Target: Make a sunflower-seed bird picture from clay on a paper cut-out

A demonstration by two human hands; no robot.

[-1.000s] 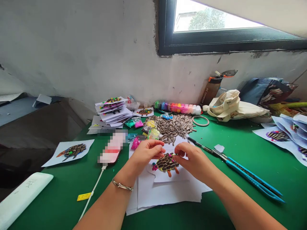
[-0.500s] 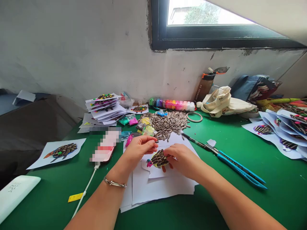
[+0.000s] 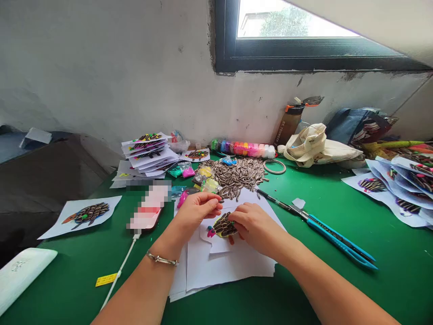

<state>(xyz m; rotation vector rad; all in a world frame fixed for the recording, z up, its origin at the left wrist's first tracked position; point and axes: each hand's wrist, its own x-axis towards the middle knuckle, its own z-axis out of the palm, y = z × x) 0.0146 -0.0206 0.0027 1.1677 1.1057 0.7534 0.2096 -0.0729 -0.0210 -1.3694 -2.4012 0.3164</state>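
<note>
A bird-like figure covered in striped seeds (image 3: 223,225), with a pink and teal head, lies on white paper (image 3: 230,266). My left hand (image 3: 199,208) hovers above its upper left, thumb and fingers pinched on a small dark seed. Over the figure's right side is my right hand (image 3: 252,225), its fingers curled together and touching or nearly touching the figure; whatever is between those fingertips is hidden. Behind both hands spreads a pile of striped seeds (image 3: 240,174).
Bagged clay (image 3: 209,185) lies left of the pile. Blue tweezers (image 3: 341,241) and a pen (image 3: 274,198) are at the right. Stacked pictures (image 3: 149,158), a phone (image 3: 149,212) and a white device (image 3: 25,275) stand left; a bottle (image 3: 287,124) is behind.
My right hand has shifted slightly left over the figure, its fingers drawn closer together. My left hand has stayed nearly still with its pinch.
</note>
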